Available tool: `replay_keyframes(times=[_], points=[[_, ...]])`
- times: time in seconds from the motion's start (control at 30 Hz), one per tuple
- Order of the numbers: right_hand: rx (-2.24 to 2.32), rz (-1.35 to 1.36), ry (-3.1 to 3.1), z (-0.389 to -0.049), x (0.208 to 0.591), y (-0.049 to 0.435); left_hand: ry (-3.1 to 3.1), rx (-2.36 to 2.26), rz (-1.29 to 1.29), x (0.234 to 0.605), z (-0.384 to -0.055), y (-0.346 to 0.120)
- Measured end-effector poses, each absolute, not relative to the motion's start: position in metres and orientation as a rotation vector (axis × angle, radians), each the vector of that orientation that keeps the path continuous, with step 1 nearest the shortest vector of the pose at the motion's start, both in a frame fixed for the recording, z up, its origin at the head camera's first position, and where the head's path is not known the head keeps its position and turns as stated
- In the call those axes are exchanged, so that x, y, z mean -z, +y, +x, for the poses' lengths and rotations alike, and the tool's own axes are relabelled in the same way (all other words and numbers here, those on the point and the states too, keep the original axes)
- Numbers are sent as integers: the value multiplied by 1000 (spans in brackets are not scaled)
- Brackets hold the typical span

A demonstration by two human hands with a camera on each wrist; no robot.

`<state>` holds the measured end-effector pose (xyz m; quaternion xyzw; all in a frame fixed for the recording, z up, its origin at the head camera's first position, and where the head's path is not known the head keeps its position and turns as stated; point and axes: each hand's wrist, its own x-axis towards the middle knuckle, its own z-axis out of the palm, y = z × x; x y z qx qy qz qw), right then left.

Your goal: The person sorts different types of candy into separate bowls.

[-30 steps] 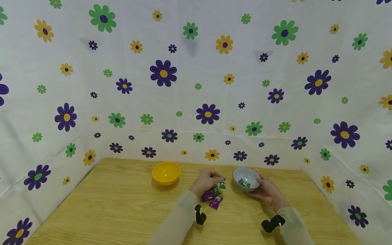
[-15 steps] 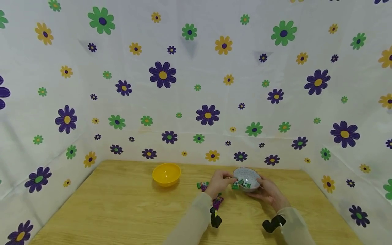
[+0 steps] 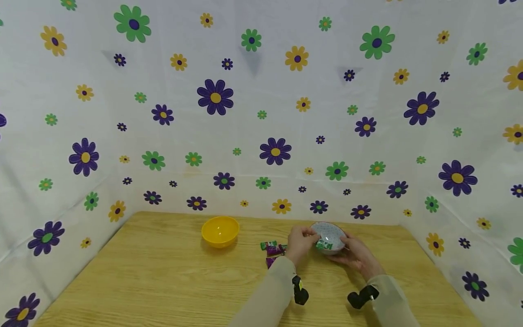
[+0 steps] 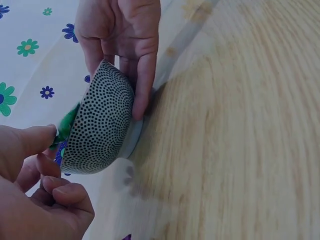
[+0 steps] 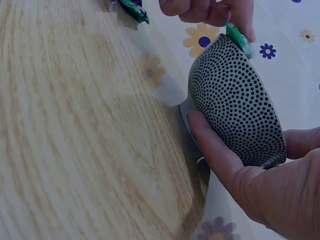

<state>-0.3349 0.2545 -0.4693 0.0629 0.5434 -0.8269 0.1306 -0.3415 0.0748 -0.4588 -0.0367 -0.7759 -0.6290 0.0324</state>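
At the bowl (image 4: 100, 122) the right hand (image 3: 358, 257) grips, the left hand (image 3: 299, 245) pinches a packet (image 4: 68, 121).

L fingers (image 4: 72, 195) in pinch, R fingers (image 4: 145, 82) in grip, both arms (image 3: 265, 295) fwd

Dotted bowl (image 4: 100, 125) in right fingers (image 5: 215, 145): ceramic-looking, smooth, glossy inside. Green wrapper (image 4: 68, 122) at left fingertips (image 4: 46, 136): shiny crinkled plastic film. Yellow bowl (image 3: 220, 232), well apart from the fingers: glossy, smooth, plastic-looking. Tabletop (image 3: 163, 277) below fingers: wood grain, low sheen. Floral sheet (image 3: 265, 72) beyond: matt, lightly creased. Sleeves (image 3: 267, 295) behind fingers: matt cloth.
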Motion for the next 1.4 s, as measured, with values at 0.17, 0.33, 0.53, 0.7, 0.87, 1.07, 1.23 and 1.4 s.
replay_keyframes(times=[0.17, 0.33, 0.53, 0.7, 0.87, 1.07, 1.23, 1.4], points=[[2394, 176, 1587, -334, 470, 252, -2397, 1969, -125, 461, -339, 69], [2395, 169, 1604, -334, 469, 252, -2374, 2010, -158, 461, -339, 62], [2409, 169, 1566, -334, 468, 252, -2400, 1977, -164, 459, -340, 54], [2424, 180, 1550, -334, 468, 252, -2417, 1963, -191, 458, -341, 46], [2423, 178, 1539, -335, 468, 252, -2383, 2020, -252, 459, -342, 32], [2432, 181, 1530, -335, 468, 254, -2339, 2028, -304, 457, -344, 15], [2430, 190, 1527, -334, 467, 254, -2300, 2074, -359, 460, -346, 1], [2426, 189, 1532, -333, 467, 252, -2311, 2095, -346, 464, -348, -11]])
